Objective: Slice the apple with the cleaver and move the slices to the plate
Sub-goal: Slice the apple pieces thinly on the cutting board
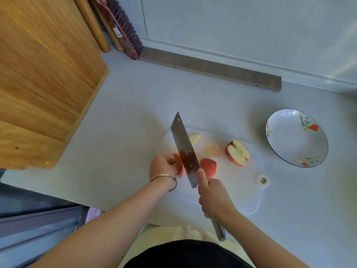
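On the white cutting board [241,186], my right hand [214,196] grips the cleaver [184,149] by its handle, forefinger along the blade, which stands upright among apple pieces. My left hand [163,166] pinches a red apple piece [178,164] left of the blade. Another red piece [208,167] lies skin up right of the blade. A pale slice [194,140] lies beyond the blade. An apple half [237,153] rests cut face up further right. The white flowered plate [296,138] stands bare, right of the board.
A large wooden board [44,78] covers the left of the grey counter. A grey strip [210,68] lies along the back wall. A brush [123,28] and wooden sticks lean in the back corner. The counter's front edge runs at bottom left.
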Action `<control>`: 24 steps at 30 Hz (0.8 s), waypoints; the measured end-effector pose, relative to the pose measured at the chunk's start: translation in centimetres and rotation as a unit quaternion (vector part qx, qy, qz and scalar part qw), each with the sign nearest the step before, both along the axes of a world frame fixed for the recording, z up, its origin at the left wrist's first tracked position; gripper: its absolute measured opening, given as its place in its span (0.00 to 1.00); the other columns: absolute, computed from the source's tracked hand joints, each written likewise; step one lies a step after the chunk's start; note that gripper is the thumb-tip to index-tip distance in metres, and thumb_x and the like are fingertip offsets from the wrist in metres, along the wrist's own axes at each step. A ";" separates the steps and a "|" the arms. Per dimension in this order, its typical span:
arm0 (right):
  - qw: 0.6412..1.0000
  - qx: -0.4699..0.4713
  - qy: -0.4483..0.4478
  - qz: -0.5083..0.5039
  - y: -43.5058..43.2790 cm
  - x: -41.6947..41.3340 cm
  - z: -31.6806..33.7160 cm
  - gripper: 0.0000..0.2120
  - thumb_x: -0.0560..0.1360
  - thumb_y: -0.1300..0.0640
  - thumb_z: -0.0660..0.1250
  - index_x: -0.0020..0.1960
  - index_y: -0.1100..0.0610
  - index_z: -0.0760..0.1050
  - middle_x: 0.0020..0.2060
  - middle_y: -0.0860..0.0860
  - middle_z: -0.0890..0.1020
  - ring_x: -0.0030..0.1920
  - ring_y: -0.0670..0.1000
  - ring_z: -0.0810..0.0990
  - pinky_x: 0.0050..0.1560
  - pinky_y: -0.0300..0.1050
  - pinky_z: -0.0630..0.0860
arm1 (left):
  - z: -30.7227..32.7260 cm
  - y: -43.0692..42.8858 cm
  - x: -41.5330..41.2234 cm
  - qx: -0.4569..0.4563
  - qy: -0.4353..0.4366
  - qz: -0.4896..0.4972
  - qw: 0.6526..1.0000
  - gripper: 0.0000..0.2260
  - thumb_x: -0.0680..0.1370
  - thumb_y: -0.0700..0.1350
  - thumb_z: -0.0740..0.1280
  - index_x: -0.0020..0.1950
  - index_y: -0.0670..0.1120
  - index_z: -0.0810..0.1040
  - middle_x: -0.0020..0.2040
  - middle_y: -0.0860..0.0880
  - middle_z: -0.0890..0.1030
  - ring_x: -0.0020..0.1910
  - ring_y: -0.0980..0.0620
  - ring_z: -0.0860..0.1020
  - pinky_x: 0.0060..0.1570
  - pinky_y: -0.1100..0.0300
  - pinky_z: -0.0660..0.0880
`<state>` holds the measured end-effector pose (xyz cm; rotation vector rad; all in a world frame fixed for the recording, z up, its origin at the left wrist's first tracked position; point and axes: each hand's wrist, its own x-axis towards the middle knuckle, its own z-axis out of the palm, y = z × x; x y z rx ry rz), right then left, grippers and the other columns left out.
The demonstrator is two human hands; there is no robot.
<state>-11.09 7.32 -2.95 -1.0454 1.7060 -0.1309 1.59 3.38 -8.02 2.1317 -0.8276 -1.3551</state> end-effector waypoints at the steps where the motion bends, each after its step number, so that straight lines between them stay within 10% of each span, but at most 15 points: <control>1: 1.000 -0.006 0.002 0.003 -0.1 0.2 -0.2 0.27 0.79 0.38 0.48 0.33 0.58 0.65 0.26 0.52 0.69 0.23 0.48 0.68 0.27 0.40 0.72 | 0.0 -0.1 0.1 0.001 0.002 0.002 1.000 0.20 0.73 0.37 0.67 0.21 0.49 0.78 0.32 0.36 0.82 0.37 0.38 0.83 0.45 0.42 0.80; 24: 0.999 -0.014 -0.027 -0.010 -0.9 -0.4 -0.3 0.25 0.79 0.40 0.49 0.36 0.58 0.67 0.25 0.51 0.69 0.21 0.46 0.66 0.23 0.36 0.67 | 0.8 -0.1 -0.2 0.009 0.025 0.045 0.999 0.16 0.73 0.36 0.67 0.25 0.42 0.77 0.29 0.40 0.80 0.30 0.45 0.77 0.38 0.54 0.77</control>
